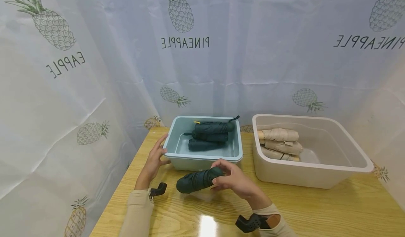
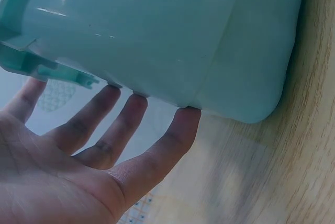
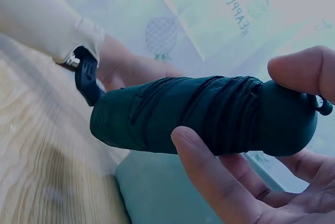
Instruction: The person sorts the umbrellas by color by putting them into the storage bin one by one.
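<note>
In the head view my right hand (image 1: pixel 232 179) holds a dark green folded umbrella (image 1: pixel 194 181) by its handle end, just in front of the light blue bin (image 1: pixel 202 157). The right wrist view shows the umbrella's rounded handle (image 3: pixel 288 119) between thumb and fingers, its pleated canopy pointing left. My left hand (image 1: pixel 155 159) is at the bin's left side. Seen from the left wrist, its spread fingertips (image 2: pixel 188 116) touch the bin's outer wall (image 2: pixel 157 41). Several dark folded umbrellas (image 1: pixel 207 145) lie inside the blue bin, one with a strap over the rim.
To the right stands a larger beige bin (image 1: pixel 310 175) with several beige folded umbrellas (image 1: pixel 281 135) at its left end. Both bins sit on a wooden table (image 1: pixel 177 219). Behind hangs a pineapple-print curtain (image 1: pixel 227 71). Each wrist wears a black camera mount (image 1: pixel 250 223).
</note>
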`<state>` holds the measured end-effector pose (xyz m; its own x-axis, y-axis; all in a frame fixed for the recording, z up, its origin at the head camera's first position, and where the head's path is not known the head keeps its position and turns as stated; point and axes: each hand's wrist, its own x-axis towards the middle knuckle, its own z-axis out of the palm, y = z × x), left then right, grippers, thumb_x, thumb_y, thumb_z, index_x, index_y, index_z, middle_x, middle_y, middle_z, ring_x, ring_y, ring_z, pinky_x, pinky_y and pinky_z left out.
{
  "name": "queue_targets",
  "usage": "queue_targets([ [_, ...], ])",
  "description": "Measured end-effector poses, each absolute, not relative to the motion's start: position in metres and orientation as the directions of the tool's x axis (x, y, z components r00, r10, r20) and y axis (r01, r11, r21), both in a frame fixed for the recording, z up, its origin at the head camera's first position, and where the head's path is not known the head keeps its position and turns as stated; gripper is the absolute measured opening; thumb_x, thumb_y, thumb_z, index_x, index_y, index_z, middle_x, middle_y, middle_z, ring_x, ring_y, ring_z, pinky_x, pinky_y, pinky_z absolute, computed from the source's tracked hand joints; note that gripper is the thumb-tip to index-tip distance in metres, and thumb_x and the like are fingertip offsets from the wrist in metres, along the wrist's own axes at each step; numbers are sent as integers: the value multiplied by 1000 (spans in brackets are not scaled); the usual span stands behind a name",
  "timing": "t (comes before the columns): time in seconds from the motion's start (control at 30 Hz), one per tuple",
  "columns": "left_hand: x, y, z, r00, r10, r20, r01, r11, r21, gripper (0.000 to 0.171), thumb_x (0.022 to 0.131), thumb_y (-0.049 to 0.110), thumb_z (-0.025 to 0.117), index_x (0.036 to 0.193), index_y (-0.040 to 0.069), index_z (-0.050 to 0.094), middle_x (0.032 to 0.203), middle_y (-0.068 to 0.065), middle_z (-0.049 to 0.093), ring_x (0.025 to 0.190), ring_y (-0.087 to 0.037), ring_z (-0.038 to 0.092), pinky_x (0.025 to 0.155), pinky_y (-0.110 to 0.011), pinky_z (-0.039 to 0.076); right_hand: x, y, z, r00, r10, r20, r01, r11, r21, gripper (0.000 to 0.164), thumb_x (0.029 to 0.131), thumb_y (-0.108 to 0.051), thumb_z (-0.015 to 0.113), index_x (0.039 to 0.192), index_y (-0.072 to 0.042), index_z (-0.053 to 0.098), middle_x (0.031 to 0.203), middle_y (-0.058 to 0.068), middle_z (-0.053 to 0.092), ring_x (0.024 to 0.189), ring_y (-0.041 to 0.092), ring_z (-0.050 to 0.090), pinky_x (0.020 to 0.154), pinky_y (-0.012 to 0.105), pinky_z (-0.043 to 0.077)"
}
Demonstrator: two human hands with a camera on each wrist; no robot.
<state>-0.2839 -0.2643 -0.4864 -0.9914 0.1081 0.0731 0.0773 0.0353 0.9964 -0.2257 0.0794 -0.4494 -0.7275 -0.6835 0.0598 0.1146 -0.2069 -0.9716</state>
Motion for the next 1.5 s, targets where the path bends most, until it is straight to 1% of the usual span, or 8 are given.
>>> queue_targets([
  [0.33, -283, -264, -486, -991, 112, 79, 83, 27, 996, 63, 101, 20, 42, 162, 31, 28, 164, -19, 28, 145, -48, 36, 98, -73, 45, -224, 88, -439, -694, -711, 119, 162, -315, -935, 29, 91, 1, 62, 117, -11, 56, 114, 7, 60, 105, 21, 66, 93, 54, 57],
  [0.53, -282, -264, -486, -991, 107, 80, 84, 31, 996, 63, 101, 21, 42, 162, 32, 29, 162, -20, 31, 143, -49, 39, 98, -73, 46, -224, 92, -431, -702, -697, 148, 163, -360, -919, 32, 90, 1, 63, 117, -15, 57, 123, 11, 58, 112, 25, 66, 96, 49, 57],
  [0.9, -282, -263, -486, -992, 103, 76, 80, 40, 996, 63, 101, 20, 41, 161, 33, 29, 161, -21, 31, 140, -50, 42, 99, -72, 45, -224, 101, -425, -679, -684, 266, 114, -457, -882, 34, 94, 5, 56, 121, -14, 54, 126, 7, 54, 113, 23, 65, 98, 43, 57],
  [1.03, -282, -263, -486, -991, 105, 81, 85, 38, 996, 63, 101, 20, 41, 162, 32, 28, 160, -22, 32, 139, -50, 42, 98, -72, 46, -223, 103, -418, -685, -669, 287, 96, -474, -875, 36, 92, 7, 52, 122, -13, 53, 123, 5, 55, 109, 19, 66, 94, 37, 59],
  [1.23, -281, -264, -485, -992, 101, 76, 79, 30, 996, 64, 101, 19, 41, 162, 30, 28, 160, -23, 31, 139, -49, 41, 99, -73, 45, -226, 106, -406, -708, -643, 292, 49, -457, -888, 36, 92, 7, 50, 121, -14, 52, 122, -1, 56, 94, 9, 66, 78, 22, 56],
  [1.3, -281, -264, -485, -992, 97, 76, 79, 30, 996, 64, 100, 19, 41, 162, 30, 27, 160, -23, 31, 140, -49, 41, 99, -73, 45, -229, 106, -401, -719, -635, 283, 31, -437, -899, 34, 94, 5, 51, 121, -15, 52, 118, 1, 58, 88, 9, 68, 78, 24, 57],
  [1.4, -281, -264, -485, -992, 102, 78, 82, 28, 996, 65, 100, 19, 41, 162, 29, 27, 160, -23, 31, 140, -50, 41, 99, -72, 46, -233, 106, -392, -751, -609, 257, 13, -402, -915, 31, 95, 3, 52, 120, -15, 52, 119, 4, 56, 88, 10, 70, 83, 29, 60],
  [1.5, -282, -264, -485, -990, 113, 81, 84, 24, 996, 64, 100, 19, 41, 162, 29, 27, 160, -24, 31, 140, -50, 40, 99, -72, 46, -237, 105, -381, -794, -568, 215, 6, -362, -932, 29, 94, 2, 51, 118, -15, 52, 122, 6, 54, 101, 14, 70, 91, 39, 60],
])
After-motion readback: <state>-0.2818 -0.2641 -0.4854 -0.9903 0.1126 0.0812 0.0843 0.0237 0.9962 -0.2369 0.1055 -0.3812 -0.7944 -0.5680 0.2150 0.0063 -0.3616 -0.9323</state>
